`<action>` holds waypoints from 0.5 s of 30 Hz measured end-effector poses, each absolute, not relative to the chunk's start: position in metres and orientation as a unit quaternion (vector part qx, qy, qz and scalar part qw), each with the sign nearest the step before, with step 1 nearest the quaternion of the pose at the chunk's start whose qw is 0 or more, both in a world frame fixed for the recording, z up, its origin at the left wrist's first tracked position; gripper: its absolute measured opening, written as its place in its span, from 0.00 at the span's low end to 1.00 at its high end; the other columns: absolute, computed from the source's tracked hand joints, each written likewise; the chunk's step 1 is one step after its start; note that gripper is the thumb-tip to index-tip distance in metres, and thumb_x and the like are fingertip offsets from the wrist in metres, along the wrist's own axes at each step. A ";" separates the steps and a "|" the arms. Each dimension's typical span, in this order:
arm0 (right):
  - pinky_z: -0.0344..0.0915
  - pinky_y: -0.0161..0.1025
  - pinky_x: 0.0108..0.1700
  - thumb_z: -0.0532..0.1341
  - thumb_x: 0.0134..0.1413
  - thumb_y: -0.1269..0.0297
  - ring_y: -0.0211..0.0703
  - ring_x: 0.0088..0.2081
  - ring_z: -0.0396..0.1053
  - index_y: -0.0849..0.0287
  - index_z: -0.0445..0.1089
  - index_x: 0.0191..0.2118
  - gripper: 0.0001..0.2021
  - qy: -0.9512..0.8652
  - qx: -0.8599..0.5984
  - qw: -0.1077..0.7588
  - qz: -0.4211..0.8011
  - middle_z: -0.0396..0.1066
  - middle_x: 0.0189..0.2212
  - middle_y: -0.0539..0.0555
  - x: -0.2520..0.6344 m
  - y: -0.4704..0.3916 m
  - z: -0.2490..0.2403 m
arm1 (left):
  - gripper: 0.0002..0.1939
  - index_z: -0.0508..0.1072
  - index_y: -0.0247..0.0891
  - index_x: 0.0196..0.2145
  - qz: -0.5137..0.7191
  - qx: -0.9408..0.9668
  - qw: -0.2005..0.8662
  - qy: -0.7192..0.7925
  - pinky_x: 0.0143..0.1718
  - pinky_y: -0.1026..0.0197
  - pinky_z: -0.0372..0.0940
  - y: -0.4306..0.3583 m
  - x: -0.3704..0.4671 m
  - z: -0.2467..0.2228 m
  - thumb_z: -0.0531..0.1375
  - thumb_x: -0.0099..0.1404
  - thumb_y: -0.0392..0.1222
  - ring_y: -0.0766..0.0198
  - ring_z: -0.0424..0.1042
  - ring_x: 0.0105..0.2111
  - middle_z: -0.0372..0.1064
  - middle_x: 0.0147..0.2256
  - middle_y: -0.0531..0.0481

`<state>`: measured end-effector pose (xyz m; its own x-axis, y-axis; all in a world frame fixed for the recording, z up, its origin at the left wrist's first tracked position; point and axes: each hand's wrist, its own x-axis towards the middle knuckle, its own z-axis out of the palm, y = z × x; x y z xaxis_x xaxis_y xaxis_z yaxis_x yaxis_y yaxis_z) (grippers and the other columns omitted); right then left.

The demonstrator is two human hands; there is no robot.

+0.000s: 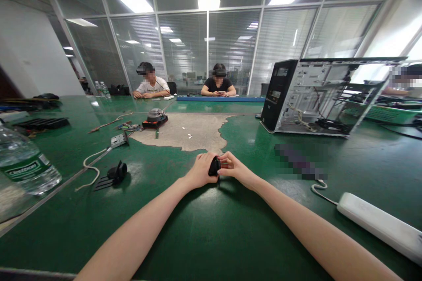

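Step in hand, prob.: two-handed work on small black part (pixel 214 166), mid-view over green tabletop (pixel 194 237); can't tell if touching it. L hand (pixel 200 170) closed round part, fingers over top. R hand (pixel 234 169) half-curled, fingertips at part's R side; pinch or just touch unclear. Next move likely calls for steady L hold, fine R finger ctrl.

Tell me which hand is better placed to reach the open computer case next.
Right, probably: the left hand and right hand both hold the black part, but the computer case stands on the right hand's side.
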<state>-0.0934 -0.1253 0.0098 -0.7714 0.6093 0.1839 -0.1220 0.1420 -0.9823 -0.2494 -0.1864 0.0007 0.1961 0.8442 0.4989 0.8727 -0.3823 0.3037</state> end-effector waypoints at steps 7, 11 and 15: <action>0.60 0.38 0.39 0.62 0.40 0.63 0.36 0.34 0.65 0.57 0.60 0.31 0.11 -0.668 -0.195 0.325 0.640 0.66 0.33 0.48 -0.098 -0.128 0.009 | 0.30 0.54 0.40 0.46 -0.312 -0.775 0.025 -0.549 0.46 0.55 0.50 -0.187 -0.250 0.001 0.60 0.44 0.39 0.57 0.59 0.43 0.60 0.41 0.48; 0.60 0.39 0.39 0.62 0.39 0.63 0.37 0.34 0.65 0.57 0.60 0.35 0.14 -0.676 -0.218 0.318 0.628 0.66 0.33 0.49 -0.099 -0.125 0.006 | 0.29 0.54 0.40 0.45 -0.308 -0.775 0.022 -0.551 0.46 0.54 0.50 -0.187 -0.248 0.002 0.59 0.44 0.39 0.57 0.60 0.43 0.60 0.41 0.49; 0.59 0.41 0.42 0.62 0.39 0.64 0.38 0.37 0.64 0.58 0.61 0.35 0.14 -0.689 -0.231 0.300 0.618 0.65 0.35 0.51 -0.097 -0.122 0.004 | 0.29 0.55 0.40 0.45 -0.308 -0.772 0.027 -0.556 0.46 0.55 0.50 -0.187 -0.248 0.002 0.59 0.44 0.39 0.58 0.60 0.42 0.60 0.40 0.49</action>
